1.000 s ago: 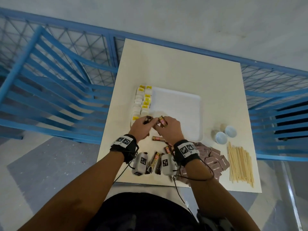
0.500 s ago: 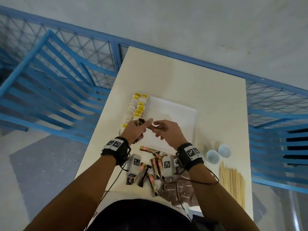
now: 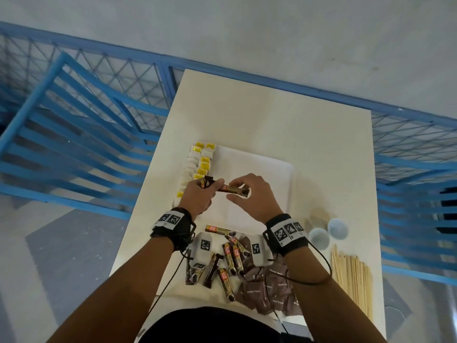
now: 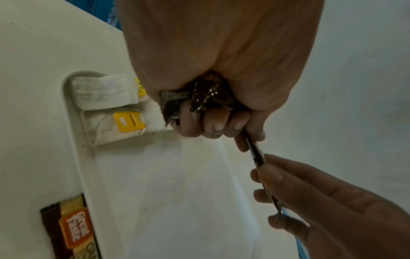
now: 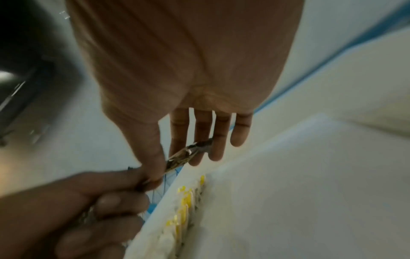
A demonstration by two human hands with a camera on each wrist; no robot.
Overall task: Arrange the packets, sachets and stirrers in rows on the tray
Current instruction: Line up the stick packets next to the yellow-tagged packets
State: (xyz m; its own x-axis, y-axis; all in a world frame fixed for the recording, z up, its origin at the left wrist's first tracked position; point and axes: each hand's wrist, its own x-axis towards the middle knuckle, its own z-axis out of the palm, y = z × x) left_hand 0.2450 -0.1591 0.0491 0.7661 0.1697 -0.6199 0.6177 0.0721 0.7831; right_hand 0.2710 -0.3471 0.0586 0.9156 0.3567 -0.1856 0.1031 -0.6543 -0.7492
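Observation:
A white tray [image 3: 262, 169] lies mid-table with tea bags [image 3: 200, 164] bearing yellow tags in two rows along its left side. Above the tray's near left part, my left hand [image 3: 209, 188] grips a bunch of brown coffee sachets [image 4: 204, 94] in its fist. My right hand [image 3: 238, 193] pinches one coffee sachet [image 3: 231, 189] between thumb and fingers; its other end still sits at the left hand's fingers. That sachet [image 5: 188, 154] shows edge-on in the right wrist view. Loose coffee sachets [image 3: 230, 258], brown packets [image 3: 269, 288] and wooden stirrers [image 3: 351, 276] lie on the table near me.
Two pale blue bowls [image 3: 319, 237] stand right of the tray, just beyond the stirrers. One sachet [image 3: 217, 229] lies by the tray's near edge. Blue metal railings [image 3: 74, 144] flank the table on the left, back and right.
Both hands have risen from the tray's near edge to over its left part. The right hand has drawn one sachet sideways out of the left hand's bunch.

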